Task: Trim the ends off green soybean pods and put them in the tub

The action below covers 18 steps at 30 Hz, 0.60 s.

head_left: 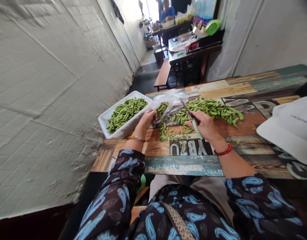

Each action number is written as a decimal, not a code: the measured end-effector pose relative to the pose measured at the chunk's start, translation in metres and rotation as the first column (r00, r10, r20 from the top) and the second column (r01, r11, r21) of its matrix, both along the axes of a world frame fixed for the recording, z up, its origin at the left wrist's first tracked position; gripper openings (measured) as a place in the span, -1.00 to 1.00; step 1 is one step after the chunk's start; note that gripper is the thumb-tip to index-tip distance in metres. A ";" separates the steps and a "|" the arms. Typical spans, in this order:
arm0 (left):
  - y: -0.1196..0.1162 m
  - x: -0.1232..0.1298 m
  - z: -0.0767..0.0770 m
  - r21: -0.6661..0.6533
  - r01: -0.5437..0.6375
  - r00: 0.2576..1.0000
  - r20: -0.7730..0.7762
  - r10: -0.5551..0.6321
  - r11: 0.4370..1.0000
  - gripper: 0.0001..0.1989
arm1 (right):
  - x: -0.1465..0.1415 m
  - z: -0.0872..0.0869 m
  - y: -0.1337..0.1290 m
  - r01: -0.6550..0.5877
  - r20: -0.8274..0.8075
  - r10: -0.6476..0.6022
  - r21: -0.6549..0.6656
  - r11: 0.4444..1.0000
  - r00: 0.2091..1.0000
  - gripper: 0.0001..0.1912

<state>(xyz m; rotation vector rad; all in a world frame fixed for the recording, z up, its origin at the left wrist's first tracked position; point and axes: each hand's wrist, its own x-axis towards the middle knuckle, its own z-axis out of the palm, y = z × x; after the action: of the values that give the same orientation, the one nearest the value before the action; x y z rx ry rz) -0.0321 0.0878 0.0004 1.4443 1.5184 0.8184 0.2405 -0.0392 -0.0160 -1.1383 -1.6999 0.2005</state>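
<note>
My right hand [206,126] is closed around scissors [187,108], their dark blades pointing up and to the left over the table. Just beyond it spreads a heap of green soybean pods [216,110]. My left hand [147,120] is closed, fingers curled together at the right side of a white plastic tub [129,132]. What sits in those fingers is too small to make out. More green pods [127,111] fill the tub. Touching or close to my left fingertips lies a clear plastic bag [168,97] with green trimmings [162,108] in it.
Loose pods and scraps [166,133] litter the patterned wooden table [183,165]. A white cap [291,126] lies at the right. A pale wall [55,100] runs along the left. Farther back are a bench [163,73], another table [177,59] and a person in blue [168,14].
</note>
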 end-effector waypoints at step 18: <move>0.003 0.003 -0.003 -0.012 -0.015 0.998 0.068 0.016 1.000 -0.79 | -0.001 0.001 0.001 0.016 -0.001 -0.016 0.014 1.000 1.000 -0.61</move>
<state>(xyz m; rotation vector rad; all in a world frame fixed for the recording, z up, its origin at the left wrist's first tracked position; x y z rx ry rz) -0.0293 0.0912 -0.0021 1.3848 1.4825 0.8586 0.2394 -0.0385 -0.0146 -1.1408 -1.6883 0.1791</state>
